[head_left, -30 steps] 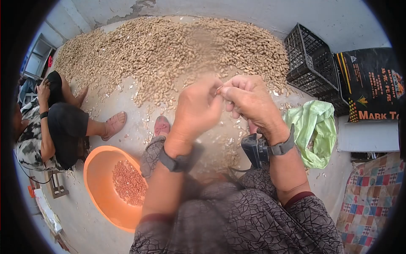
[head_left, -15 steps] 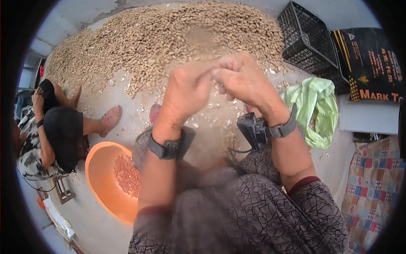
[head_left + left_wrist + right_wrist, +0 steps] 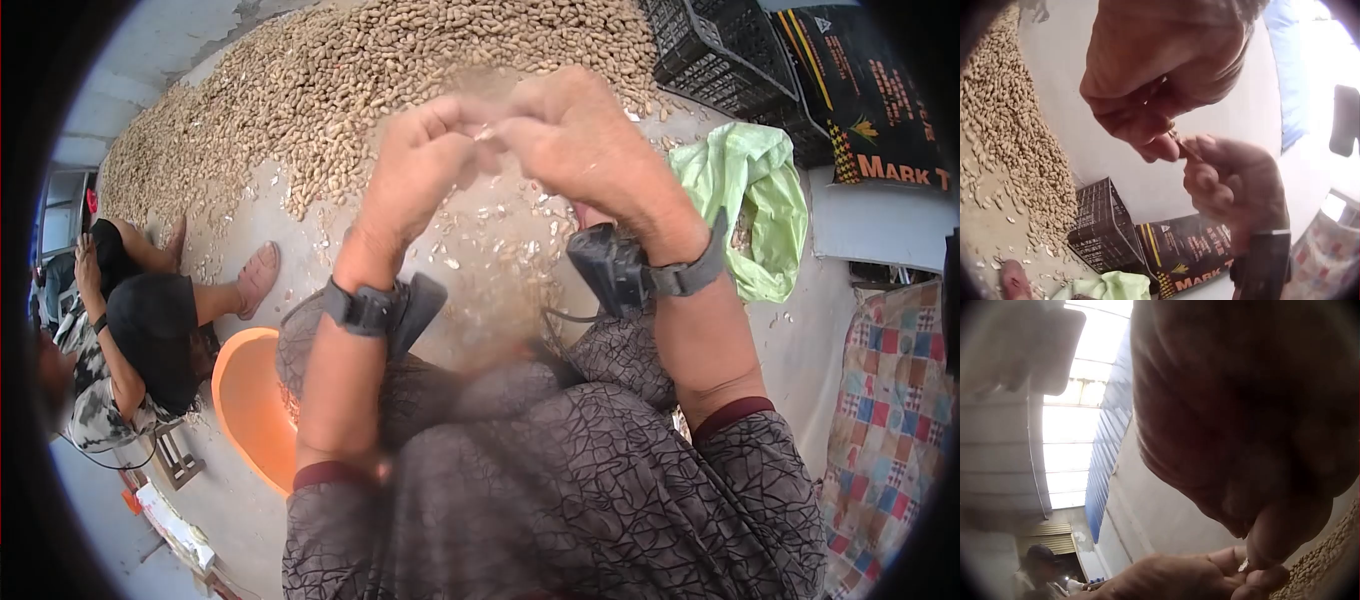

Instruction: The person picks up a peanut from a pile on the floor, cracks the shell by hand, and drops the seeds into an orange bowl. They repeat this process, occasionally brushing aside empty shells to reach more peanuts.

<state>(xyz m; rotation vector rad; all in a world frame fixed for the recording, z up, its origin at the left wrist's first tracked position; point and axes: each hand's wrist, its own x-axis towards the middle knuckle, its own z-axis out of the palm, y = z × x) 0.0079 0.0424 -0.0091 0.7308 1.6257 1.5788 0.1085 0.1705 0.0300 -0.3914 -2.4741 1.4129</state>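
In front of the body, my left hand and right hand meet fingertip to fingertip. Between them is a small pale peanut, mostly hidden by the fingers. The left hand pinches it from one side with thumb and curled fingers; the right thumb and forefinger pinch the other side. In the right wrist view a whitish bit of its shell shows between the fingertips. Beyond the hands spreads a big heap of unshelled peanuts on the floor.
An orange basin stands by my left leg, partly covered by my arm. To the right are a green sack, a black crate and a black printed bag. Another person sits at left. Shell bits litter the floor.
The head view has tipped, so heap, basin and crate sit higher in it. The hands also appear higher, still together. A reddish bit showed at the fingertips earlier; a whitish one shows now.
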